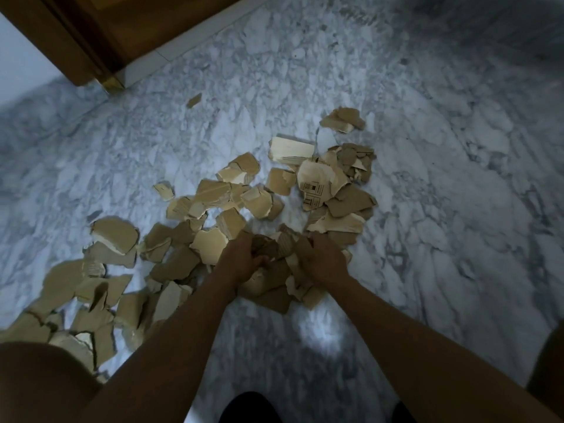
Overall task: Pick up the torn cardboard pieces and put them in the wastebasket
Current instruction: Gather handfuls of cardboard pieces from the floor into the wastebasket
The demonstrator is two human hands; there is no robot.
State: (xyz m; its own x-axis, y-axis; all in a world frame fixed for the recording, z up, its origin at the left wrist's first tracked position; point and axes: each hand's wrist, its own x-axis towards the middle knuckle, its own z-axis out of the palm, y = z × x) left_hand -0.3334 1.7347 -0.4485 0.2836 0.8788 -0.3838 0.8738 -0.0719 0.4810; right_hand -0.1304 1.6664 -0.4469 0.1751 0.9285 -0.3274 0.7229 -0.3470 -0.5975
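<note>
1. Torn cardboard pieces (113, 264) litter the marble floor (427, 178); most remain.
2. Left hand (244, 261) curls closed around scraps.
3. Right hand (323, 261) seems cupped over pieces; its grip is unclear.
4. No wastebasket visible.

A: How many torn cardboard pieces (210, 242)?
B: Dozens, overlapping, too many to count exactly. One printed piece (314, 190) beyond the fingers; one small scrap (194, 100) lies far off.
A: Hands?
B: Two: left hand (244, 257), right hand (323, 257).
</note>
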